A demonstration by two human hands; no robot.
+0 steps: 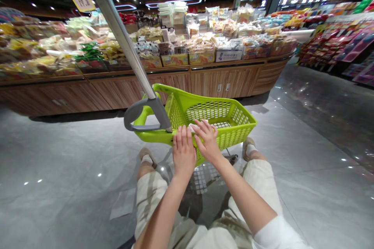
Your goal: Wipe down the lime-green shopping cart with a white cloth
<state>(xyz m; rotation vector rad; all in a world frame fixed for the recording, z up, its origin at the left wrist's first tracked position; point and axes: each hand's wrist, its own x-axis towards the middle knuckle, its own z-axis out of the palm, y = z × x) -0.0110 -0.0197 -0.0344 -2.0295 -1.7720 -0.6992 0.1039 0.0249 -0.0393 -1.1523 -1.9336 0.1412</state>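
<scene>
A lime-green plastic shopping basket (233, 122) on a wheeled frame stands on the grey floor right in front of me. Its grey pull handle (137, 114) hangs from a long metal pole (122, 35) that rises to the upper left. My left hand (183, 153) rests flat on the basket's near rim, fingers together. My right hand (208, 140) lies beside it, fingers spread over a small white item (193, 127) at the rim. Whether the fingers grip it is hidden. My legs in light trousers flank the cart.
A long wooden display counter (204, 79) loaded with packaged snacks curves across the aisle ahead. A yellow price sign (82, 0) hangs at upper left. Shelves of colourful goods (336, 42) line the right side. Glossy grey floor (306, 132) stretches left and right.
</scene>
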